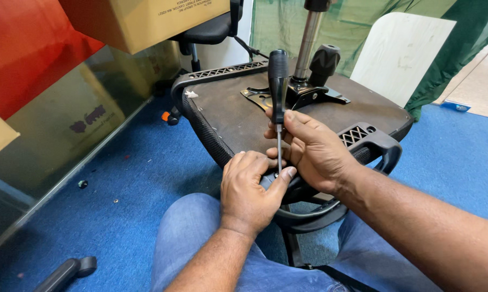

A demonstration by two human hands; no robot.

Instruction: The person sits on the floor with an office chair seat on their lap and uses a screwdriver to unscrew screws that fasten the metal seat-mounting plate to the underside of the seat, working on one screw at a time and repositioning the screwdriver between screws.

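Note:
An upturned office chair seat point(233, 116) lies against my knees, its brown underside facing up. A black-handled screwdriver point(278, 81) stands upright with its tip at the seat's near edge. My right hand point(311, 148) grips the screwdriver's metal shaft just below the handle. My left hand point(249, 189) rests on the seat's near edge, thumb and fingers pinched around the tip of the shaft. Whatever sits under the tip is hidden by my fingers. A black plastic armrest bracket point(376, 146) curves out to the right of my hands.
A metal mounting plate point(257, 97) with a gas-lift column point(309, 40) and a black knob point(324, 59) stands on the seat. Cardboard box point(146, 19) at top left, pale board point(398, 54) against a green curtain. A black part point(65, 273) and small bits lie on the blue carpet.

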